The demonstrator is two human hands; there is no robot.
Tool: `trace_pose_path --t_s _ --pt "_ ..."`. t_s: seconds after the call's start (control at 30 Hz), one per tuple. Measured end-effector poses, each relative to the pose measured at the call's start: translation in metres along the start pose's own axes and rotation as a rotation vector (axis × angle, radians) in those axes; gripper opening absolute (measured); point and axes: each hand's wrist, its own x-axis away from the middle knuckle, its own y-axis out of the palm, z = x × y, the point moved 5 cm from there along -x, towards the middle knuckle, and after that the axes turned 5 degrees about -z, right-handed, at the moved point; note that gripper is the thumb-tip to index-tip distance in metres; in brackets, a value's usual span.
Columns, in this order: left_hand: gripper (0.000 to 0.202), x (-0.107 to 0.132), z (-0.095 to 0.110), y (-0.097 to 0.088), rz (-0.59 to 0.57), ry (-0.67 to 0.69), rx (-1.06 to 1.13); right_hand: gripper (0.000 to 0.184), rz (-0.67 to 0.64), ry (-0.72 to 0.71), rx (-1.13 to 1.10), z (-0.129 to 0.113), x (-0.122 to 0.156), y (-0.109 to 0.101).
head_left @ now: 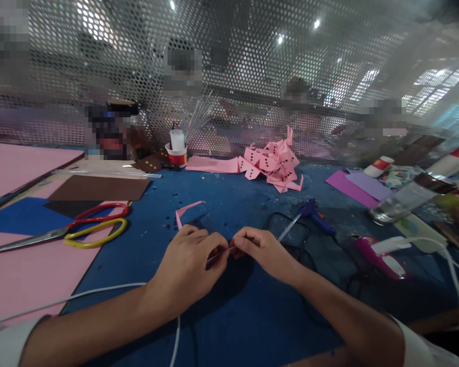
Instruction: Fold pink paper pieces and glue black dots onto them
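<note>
My left hand [191, 262] and my right hand [262, 250] meet over the blue table [214, 326], their fingertips almost touching. Both are closed in a pinch on a thin pink paper strip [216, 256], mostly hidden by the fingers. A bent pink paper end [182, 211] rises behind the left knuckles; whether it belongs to the same piece cannot be seen. Farther back lies a heap of folded pink paper pieces [273, 162] with rows of dark dots. Beside that heap is a stack of pink paper strips [212, 164].
Left are scissors [95, 224] with red and yellow handles, on pink, blue and brown sheets [99, 187]. To the right lie a blue glue gun [315, 216], a magenta power strip [382, 257] with a white cord, and a clear bottle [405, 198]. A perforated metal screen [237, 76] stands behind.
</note>
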Motion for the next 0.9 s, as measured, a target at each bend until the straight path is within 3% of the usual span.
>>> trace_pose_path --t_s 0.9 --pt "0.011 0.0 0.003 0.0 0.008 0.033 0.039 0.028 -0.068 0.075 -0.086 0.013 0.0 0.005"
